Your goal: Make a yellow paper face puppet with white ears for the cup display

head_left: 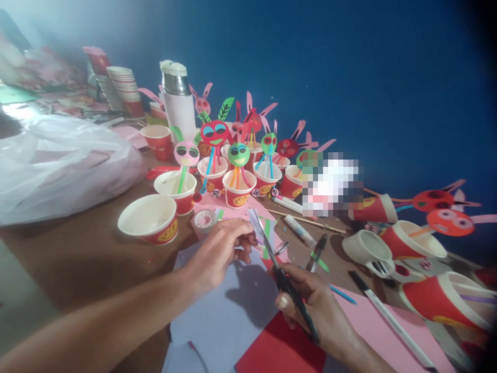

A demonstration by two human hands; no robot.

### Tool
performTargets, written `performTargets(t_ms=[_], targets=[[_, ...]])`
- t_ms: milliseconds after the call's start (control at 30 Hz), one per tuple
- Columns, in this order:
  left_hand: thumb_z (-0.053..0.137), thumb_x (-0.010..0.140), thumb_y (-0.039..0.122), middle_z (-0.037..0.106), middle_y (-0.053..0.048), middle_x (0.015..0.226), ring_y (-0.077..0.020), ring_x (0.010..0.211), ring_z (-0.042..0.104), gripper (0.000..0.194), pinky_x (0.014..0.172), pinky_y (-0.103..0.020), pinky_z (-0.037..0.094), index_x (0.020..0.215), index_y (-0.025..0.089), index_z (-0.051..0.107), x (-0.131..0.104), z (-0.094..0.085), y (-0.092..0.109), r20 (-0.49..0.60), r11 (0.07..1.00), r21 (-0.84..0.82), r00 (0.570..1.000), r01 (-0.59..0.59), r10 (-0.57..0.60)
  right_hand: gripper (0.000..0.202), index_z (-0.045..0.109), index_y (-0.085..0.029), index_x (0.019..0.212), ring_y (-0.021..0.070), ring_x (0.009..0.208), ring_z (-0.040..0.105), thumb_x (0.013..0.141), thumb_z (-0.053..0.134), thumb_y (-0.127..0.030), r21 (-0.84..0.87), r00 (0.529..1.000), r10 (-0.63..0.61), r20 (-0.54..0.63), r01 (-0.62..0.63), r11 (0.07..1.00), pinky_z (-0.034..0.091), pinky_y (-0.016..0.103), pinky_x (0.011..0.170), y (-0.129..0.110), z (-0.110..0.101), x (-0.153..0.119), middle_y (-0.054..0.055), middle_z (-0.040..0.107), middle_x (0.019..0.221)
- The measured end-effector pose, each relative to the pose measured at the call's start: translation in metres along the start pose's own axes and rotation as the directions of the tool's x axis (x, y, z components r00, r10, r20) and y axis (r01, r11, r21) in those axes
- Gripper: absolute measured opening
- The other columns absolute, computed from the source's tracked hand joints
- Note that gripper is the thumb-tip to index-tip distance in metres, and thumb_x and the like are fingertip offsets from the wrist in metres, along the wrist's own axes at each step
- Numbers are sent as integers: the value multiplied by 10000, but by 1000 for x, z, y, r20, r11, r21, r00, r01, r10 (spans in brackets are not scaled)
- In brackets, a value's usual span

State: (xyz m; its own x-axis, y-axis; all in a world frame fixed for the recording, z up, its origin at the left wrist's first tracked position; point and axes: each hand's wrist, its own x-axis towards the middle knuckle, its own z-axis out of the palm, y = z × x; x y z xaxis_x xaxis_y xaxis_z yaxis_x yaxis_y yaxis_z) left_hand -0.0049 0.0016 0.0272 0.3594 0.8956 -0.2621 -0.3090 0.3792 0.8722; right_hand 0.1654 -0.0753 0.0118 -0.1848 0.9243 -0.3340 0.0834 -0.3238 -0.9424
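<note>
in the centre, the left hand (pixel 223 246) pinches a pale paper piece (pixel 254 224); the right hand (pixel 310 298) is closed around black-handled scissors (pixel 288 286), above lilac paper (pixel 221 311).

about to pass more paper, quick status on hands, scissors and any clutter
Right hand gripping black-handled scissors. Left hand at pale paper piece, grip unclear. Paper cups crowd far side, lavender sheet below.

It looks like a craft workspace: a brown surface (pixel 93 274) crowded with paper cups (pixel 146 220) holding paper-faced figures (pixel 187 154), coloured sheets (pixel 223 305) at lower centre, and markers (pixel 399 329) at lower right.
</note>
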Motion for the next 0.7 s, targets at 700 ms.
performTargets(t_ms=[700], targets=[[632, 676, 235, 500, 27, 558, -93, 516, 472, 148, 482, -219, 432, 586, 151, 549, 4, 0, 4, -86, 999, 21, 996, -33, 35, 474, 609, -161, 925, 50, 397, 362, 597, 777, -459, 8, 1000, 20, 24, -20, 1000, 321, 179, 392, 1, 4, -3, -71, 447, 527]])
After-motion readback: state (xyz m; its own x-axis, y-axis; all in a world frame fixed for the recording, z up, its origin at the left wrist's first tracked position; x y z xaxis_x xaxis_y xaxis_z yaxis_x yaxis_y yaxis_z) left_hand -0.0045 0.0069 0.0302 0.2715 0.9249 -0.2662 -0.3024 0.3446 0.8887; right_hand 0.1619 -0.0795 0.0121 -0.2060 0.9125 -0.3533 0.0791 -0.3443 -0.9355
